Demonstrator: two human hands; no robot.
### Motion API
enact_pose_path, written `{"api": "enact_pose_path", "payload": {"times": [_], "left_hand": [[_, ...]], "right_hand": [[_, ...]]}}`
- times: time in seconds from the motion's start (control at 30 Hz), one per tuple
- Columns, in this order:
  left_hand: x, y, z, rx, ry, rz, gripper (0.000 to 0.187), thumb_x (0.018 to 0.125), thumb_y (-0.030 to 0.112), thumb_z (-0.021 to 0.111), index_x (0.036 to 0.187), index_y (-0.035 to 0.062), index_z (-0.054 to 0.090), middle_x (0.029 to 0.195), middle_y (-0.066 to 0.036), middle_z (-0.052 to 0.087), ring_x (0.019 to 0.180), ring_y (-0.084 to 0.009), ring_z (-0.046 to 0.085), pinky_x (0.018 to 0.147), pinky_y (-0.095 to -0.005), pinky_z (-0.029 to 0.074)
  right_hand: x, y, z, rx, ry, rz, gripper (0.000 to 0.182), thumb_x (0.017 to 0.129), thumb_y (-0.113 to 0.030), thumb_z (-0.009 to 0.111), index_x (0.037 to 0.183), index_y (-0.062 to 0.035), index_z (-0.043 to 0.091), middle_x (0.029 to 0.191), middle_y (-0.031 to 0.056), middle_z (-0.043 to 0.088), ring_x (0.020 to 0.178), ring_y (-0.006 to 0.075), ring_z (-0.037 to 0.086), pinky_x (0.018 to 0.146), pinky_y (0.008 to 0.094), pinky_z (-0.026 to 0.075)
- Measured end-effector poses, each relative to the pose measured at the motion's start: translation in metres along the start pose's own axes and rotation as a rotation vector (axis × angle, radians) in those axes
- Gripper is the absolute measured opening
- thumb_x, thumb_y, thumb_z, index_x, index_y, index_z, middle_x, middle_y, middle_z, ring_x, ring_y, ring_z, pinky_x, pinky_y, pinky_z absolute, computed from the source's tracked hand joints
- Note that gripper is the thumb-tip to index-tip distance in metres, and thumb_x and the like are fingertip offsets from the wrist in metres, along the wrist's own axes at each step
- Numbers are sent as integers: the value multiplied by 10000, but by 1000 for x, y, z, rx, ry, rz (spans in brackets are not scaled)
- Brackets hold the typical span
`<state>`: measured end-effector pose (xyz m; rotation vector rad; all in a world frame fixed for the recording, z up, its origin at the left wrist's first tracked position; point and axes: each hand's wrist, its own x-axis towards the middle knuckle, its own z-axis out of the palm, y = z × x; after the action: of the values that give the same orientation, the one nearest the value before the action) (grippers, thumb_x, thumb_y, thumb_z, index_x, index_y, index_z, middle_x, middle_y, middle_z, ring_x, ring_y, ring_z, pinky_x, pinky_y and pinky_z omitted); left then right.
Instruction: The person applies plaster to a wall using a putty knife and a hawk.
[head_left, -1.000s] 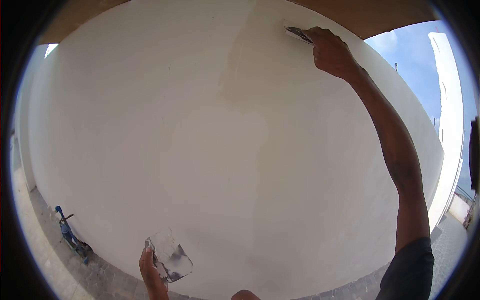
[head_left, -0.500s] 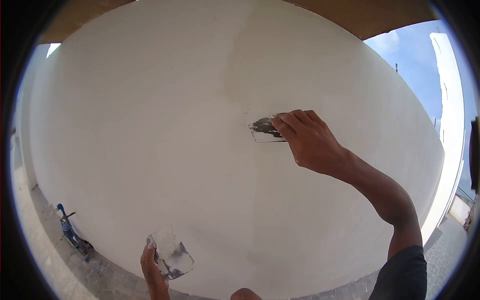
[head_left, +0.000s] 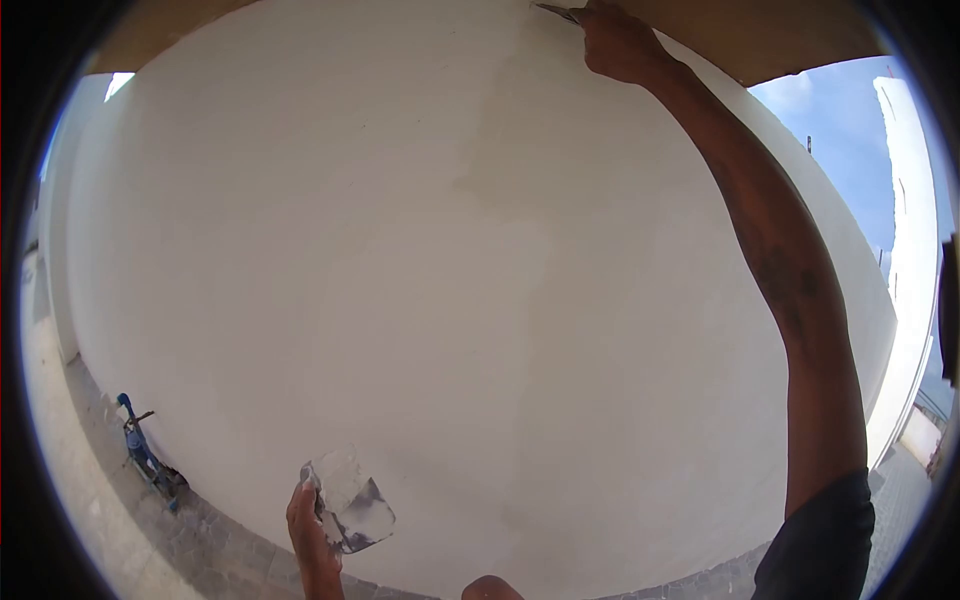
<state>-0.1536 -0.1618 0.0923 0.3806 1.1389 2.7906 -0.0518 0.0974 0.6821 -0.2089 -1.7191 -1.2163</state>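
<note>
High up, where the wall [head_left: 350,280] meets the overhang, my right hand [head_left: 622,45] is closed round a putty knife [head_left: 557,13]. The blade is seen nearly edge-on and points left, at or very near the wall surface. Low on the left, my left hand [head_left: 312,530] grips a flat metal plate [head_left: 378,498] by its left edge. White putty [head_left: 338,478] lies smeared over the plate, with dark metal showing between. A darker, damp-looking area covers the wall's right part, beside a paler left part.
A blue piece of equipment [head_left: 146,455] stands on the paved floor [head_left: 225,545] at the wall's left foot. A brown overhang [head_left: 740,35] runs along the top. A white pillar [head_left: 912,240] rises at far right. A knee [head_left: 490,588] shows at bottom.
My right hand has moved the putty knife from mid-wall up to the top edge, straightening the arm. My left hand and plate have barely shifted. The view has moved slightly.
</note>
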Motion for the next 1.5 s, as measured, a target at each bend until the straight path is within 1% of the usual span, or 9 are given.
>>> {"api": "enact_pose_path", "payload": {"times": [0.1, 0.2, 0.47, 0.77, 0.87, 0.97, 1.17, 1.23, 1.5], "left_hand": [[-5, 6, 10, -4, 41, -8, 358, 999, 245, 470, 1174, -43, 594, 1074, -99, 654, 956, -189, 637, 833, -311, 512], [-9, 10, 13, 9, 75, -15, 354, 1001, 242, 469, 1166, -44, 596, 1064, -98, 658, 938, -181, 639, 821, -306, 513], [-12, 13, 18, 57, 111, -15, 323, 1003, 232, 473, 1142, -30, 602, 1041, -87, 658, 917, -166, 641, 800, -300, 515], [-18, 19, 23, 26, 72, 7, 343, 1004, 225, 461, 1176, -42, 592, 1069, -97, 653, 953, -186, 641, 826, -309, 519], [-16, 17, 17, -4, 7, 5, 356, 1003, 224, 456, 1195, -47, 586, 1092, -104, 648, 979, -196, 638, 836, -318, 522], [-15, 19, 21, -14, 17, -3, 360, 1004, 225, 451, 1201, -46, 584, 1101, -109, 645, 987, -200, 637, 836, -324, 526], [-14, 14, 17, -11, 7, 5, 359, 1004, 231, 449, 1193, -42, 584, 1100, -109, 645, 980, -201, 638, 835, -325, 525], [-11, 12, 16, -19, 21, -1, 361, 1003, 236, 450, 1188, -43, 585, 1096, -108, 645, 976, -201, 637, 837, -326, 523], [-7, 10, 11, 21, 19, -18, 360, 1003, 245, 453, 1168, -43, 592, 1077, -101, 647, 961, -192, 635, 832, -328, 522]], "right_hand": [[-16, -22, -15, 29, -154, 24, 462, 839, -30, 523, 1298, 21, 544, 1226, 241, 568, 1177, 375, 549, 1001, 473, 461], [-44, -31, 12, 16, 165, -166, 388, 831, 2, 565, 1216, -12, 604, 1071, 114, 574, 958, 282, 597, 795, 402, 542], [-114, -94, 23, -39, 278, -326, 366, 786, -47, 613, 1144, 17, 655, 1045, 81, 611, 864, 203, 570, 644, 352, 442], [-225, -175, 10, 65, 126, -376, 391, 899, -39, 573, 1272, 78, 573, 1237, 188, 548, 1143, 285, 521, 959, 422, 443], [-244, -185, 0, 144, 117, -386, 387, 900, -33, 567, 1268, 87, 568, 1236, 196, 552, 1143, 298, 535, 951, 427, 452], [-240, -168, -15, 494, 107, -369, 396, 883, -16, 585, 1264, 87, 559, 1246, 182, 553, 1157, 298, 544, 966, 429, 453], [-126, -41, -8, 105, 406, -190, 408, 845, 12, 580, 1253, 13, 570, 1129, 107, 594, 1029, 251, 589, 903, 390, 498], [-91, -2, 10, 55, 284, -111, 430, 853, 44, 551, 1280, 3, 525, 1239, 120, 567, 1112, 291, 574, 947, 430, 498], [-93, 2, 12, 22, 135, -105, 446, 835, 19, 564, 1280, -1, 546, 1165, 103, 578, 1022, 261, 582, 883, 401, 511]]}}
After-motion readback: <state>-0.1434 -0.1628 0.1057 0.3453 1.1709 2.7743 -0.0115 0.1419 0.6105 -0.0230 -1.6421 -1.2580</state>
